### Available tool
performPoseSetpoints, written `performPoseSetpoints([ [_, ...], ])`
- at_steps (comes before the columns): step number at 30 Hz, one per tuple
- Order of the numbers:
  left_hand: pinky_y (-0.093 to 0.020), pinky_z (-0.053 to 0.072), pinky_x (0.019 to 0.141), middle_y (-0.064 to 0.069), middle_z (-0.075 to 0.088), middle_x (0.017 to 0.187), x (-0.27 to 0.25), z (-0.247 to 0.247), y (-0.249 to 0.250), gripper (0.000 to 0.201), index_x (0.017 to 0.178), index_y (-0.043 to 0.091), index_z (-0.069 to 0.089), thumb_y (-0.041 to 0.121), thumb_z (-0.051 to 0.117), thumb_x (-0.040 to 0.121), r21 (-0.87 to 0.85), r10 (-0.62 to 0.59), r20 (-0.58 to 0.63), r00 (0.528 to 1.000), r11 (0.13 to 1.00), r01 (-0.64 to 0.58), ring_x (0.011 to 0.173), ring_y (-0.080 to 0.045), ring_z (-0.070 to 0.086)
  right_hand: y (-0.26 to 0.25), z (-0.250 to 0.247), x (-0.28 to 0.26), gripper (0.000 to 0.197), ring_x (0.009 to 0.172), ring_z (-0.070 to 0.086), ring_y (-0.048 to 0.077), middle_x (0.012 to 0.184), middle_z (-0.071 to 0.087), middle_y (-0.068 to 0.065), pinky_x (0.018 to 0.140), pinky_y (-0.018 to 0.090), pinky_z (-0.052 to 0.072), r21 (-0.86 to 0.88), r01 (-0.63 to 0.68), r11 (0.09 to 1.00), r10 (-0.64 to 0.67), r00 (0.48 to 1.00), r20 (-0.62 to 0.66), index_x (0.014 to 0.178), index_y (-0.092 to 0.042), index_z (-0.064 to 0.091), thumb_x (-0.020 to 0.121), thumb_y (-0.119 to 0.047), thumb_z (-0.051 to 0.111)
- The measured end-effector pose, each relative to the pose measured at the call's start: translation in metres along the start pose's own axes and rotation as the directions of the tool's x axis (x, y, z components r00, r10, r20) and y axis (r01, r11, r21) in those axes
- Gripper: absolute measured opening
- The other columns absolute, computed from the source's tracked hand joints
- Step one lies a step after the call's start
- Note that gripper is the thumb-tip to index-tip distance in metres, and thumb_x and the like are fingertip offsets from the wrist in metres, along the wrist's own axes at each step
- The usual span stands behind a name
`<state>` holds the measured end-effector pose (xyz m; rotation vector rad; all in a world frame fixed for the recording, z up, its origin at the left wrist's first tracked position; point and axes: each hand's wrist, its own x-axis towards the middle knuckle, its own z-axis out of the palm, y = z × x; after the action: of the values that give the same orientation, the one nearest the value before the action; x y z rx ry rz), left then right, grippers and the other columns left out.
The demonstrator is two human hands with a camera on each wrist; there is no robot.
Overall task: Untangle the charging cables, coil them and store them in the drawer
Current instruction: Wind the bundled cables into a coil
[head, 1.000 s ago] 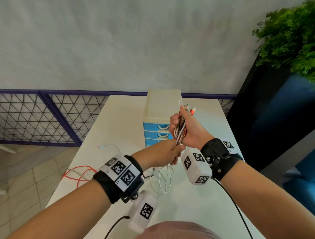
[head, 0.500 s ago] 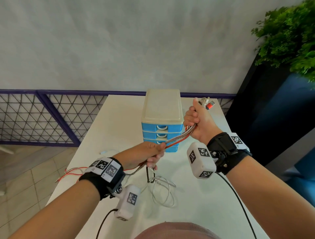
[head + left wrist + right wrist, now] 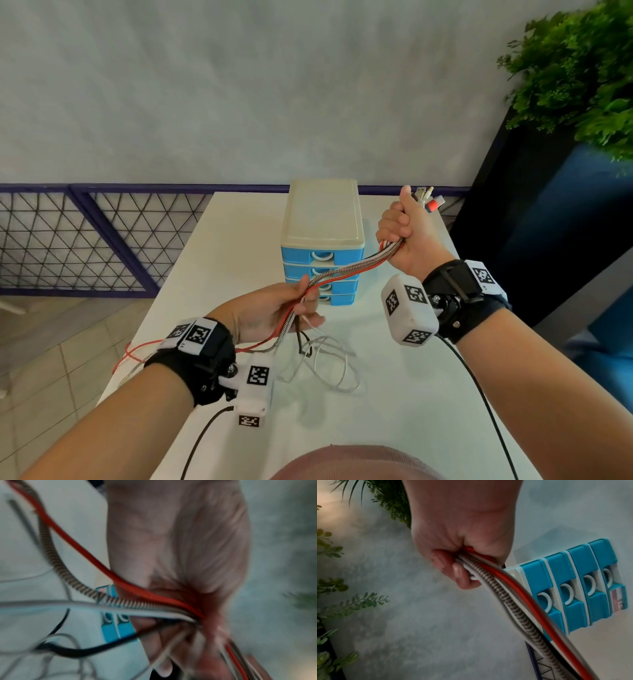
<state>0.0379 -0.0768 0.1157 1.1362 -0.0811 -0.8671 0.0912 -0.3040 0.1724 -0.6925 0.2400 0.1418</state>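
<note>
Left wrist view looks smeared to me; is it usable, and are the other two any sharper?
Left wrist view: motion-blurred, left hand and cables soft but colours readable. Right wrist view: sharper, right hand and drawer unit crisp, dim light. Head view: sharp centre, wide-angle bending at the edges, plant blurry.

The right hand has risen toward the frame's upper right, the left hand slid lower left, stretching the cables between them
</note>
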Motion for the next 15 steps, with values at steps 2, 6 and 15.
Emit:
performPoseSetpoints([
  [2, -0.035, 0.052, 0.088, 0.005, 0.033, 0.057, 0.002, 0.001, 0.005, 0.032, 0.075, 0.017, 0.051, 0.041, 0.040, 0.094, 0.180, 0.025, -0.049, 0.998, 0.984, -0.016, 0.051, -0.012, 0.044, 0.000, 0.000, -0.001, 0.042, 0.030, 0.027, 0.003, 0.040, 0.032, -0.008, 0.032, 0.016, 0.024, -0.120, 0.009, 0.993, -0.010, 1.000, -0.003, 0.064, -0.018, 0.039, 0.098, -0.043, 0.048],
  [6, -0.032, 0.050, 0.062, 0.009, 0.034, 0.056, 0.007, 0.008, 0.024, 0.033, 0.074, 0.017, 0.045, 0.033, 0.036, 0.101, 0.680, 0.202, -0.148, 0.968, 0.732, -0.049, 0.044, -0.006, 0.036, 0.006, 0.001, -0.005, 0.032, 0.040, 0.051, 0.009, 0.052, 0.054, -0.002, 0.040, 0.020, 0.044, -0.604, 0.035, 0.797, -0.006, 0.999, 0.051, 0.074, -0.013, 0.051, 0.098, -0.035, 0.052],
  [15, -0.027, 0.034, 0.058, 0.003, 0.049, 0.069, 0.012, 0.029, 0.058, 0.031, 0.075, 0.019, 0.049, 0.032, 0.038, 0.100, 0.979, 0.444, -0.128, 0.887, 0.202, 0.041, 0.064, -0.012, 0.045, 0.022, 0.003, -0.022, 0.047, 0.118, 0.060, 0.034, 0.124, 0.063, 0.025, 0.106, 0.047, 0.043, -0.773, -0.123, 0.623, 0.391, 0.904, 0.172, 0.122, -0.002, 0.062, 0.098, -0.039, 0.047],
])
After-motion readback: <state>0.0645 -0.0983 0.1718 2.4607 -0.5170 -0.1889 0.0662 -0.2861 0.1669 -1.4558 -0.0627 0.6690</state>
